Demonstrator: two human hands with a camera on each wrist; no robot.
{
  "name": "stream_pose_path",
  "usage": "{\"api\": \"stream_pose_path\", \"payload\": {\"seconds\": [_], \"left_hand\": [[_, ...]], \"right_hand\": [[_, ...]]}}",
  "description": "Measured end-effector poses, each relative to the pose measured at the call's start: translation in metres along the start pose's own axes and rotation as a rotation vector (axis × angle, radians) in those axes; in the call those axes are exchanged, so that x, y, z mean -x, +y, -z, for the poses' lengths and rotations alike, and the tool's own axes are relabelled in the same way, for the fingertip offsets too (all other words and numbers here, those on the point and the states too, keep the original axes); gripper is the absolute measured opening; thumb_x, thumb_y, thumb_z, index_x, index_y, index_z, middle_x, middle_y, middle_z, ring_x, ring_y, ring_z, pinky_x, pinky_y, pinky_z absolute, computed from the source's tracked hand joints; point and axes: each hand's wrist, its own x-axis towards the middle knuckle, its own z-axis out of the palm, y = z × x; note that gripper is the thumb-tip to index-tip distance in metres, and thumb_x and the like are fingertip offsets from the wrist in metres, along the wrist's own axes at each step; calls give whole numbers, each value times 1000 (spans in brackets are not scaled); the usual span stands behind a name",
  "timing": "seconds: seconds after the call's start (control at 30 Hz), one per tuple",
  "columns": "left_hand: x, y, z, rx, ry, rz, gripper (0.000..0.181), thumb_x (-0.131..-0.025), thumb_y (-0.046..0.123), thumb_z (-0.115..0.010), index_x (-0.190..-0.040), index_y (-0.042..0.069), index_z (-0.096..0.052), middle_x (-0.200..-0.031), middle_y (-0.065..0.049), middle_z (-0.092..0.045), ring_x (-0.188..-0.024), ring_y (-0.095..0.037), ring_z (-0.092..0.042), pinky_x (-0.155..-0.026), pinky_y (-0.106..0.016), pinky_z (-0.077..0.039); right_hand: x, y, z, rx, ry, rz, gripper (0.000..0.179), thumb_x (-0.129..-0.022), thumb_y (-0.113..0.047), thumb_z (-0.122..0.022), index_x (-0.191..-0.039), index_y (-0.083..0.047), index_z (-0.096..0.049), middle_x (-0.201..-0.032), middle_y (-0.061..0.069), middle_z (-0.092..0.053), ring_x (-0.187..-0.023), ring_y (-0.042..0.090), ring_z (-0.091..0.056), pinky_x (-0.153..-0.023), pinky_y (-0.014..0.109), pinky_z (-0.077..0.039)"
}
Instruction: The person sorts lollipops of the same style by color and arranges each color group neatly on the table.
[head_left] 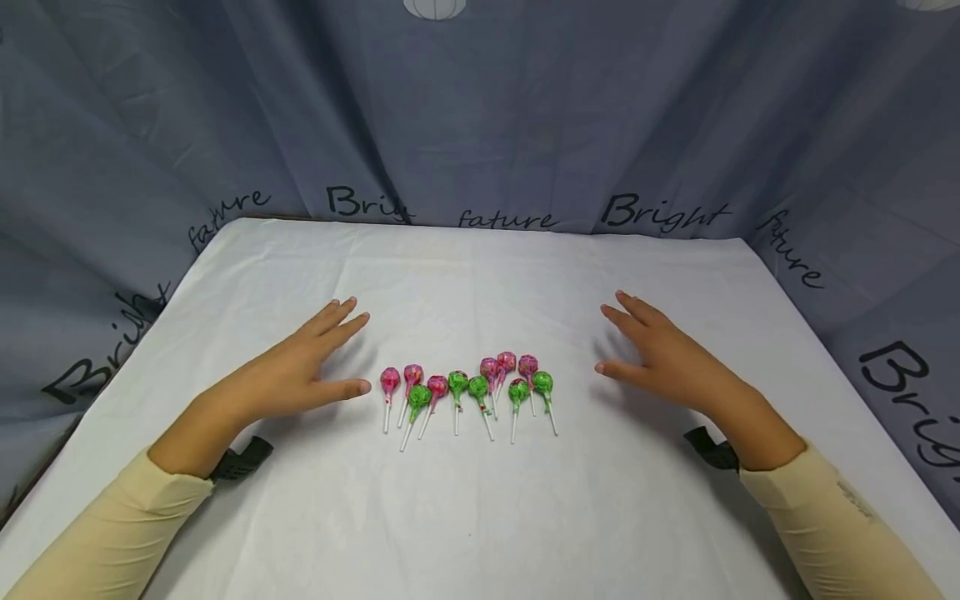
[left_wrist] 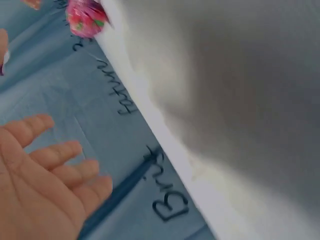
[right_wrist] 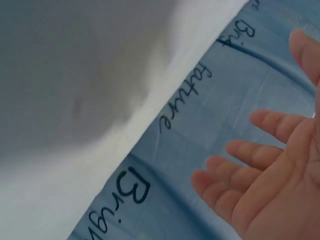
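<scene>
Several lollipops with white sticks lie in a loose row on the white-covered table, some in pink wrappers and some in green. A pink lollipop (head_left: 389, 381) marks the left end of the row and a green lollipop (head_left: 542, 382) the right end. My left hand (head_left: 296, 367) hovers left of the row, fingers spread, its thumb tip close to the end pink lollipop. To the right, my right hand (head_left: 667, 358) is held over the cloth with spread fingers, apart from the candy. Neither hand holds anything. One pink wrapper (left_wrist: 86, 19) shows at the top of the left wrist view.
A white cloth (head_left: 465, 517) covers the table. Grey-blue curtains (head_left: 487, 117) with printed lettering hang behind it and along both sides. A black strap (head_left: 243, 458) is on the left wrist, another black strap (head_left: 711, 448) on the right.
</scene>
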Motion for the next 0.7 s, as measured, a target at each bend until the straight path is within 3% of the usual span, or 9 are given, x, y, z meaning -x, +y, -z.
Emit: {"api": "stream_pose_path", "payload": {"seconds": [0.2,0.33,0.53,0.7], "left_hand": [[-1,7,-1,249,26,-75,79,-91,47,-70,-155,18,-34,-160,-3,-27,-146,-28,-27,-110,-56,-32],[-4,9,-4,341,63,-109,68,-91,33,-74,-148,16,-44,-152,-3,-40,-137,-31,-40,-108,-54,-35],[-10,10,-10,382,69,-112,58,-90,26,-75,-142,12,-51,-143,-7,-49,-132,-30,-46,-107,-47,-39],[-15,12,-13,375,86,-80,51,-91,21,-75,-136,7,-56,-136,-10,-56,-127,-25,-52,-104,-41,-43]], "right_hand": [[-6,-8,-2,-34,24,50,78,-89,-38,-76,-150,-5,-40,-158,20,-28,-140,44,-30,-107,62,-30],[-9,-12,-3,-85,31,78,75,-87,-33,-78,-148,-5,-43,-153,18,-36,-136,40,-39,-104,58,-37],[-15,-18,-5,-200,-8,50,70,-86,-33,-79,-145,-12,-47,-136,12,-54,-106,31,-62,-83,46,-54],[-20,-22,-8,-271,-47,63,64,-86,-31,-80,-140,-11,-53,-128,12,-60,-100,26,-64,-81,42,-54]]}}
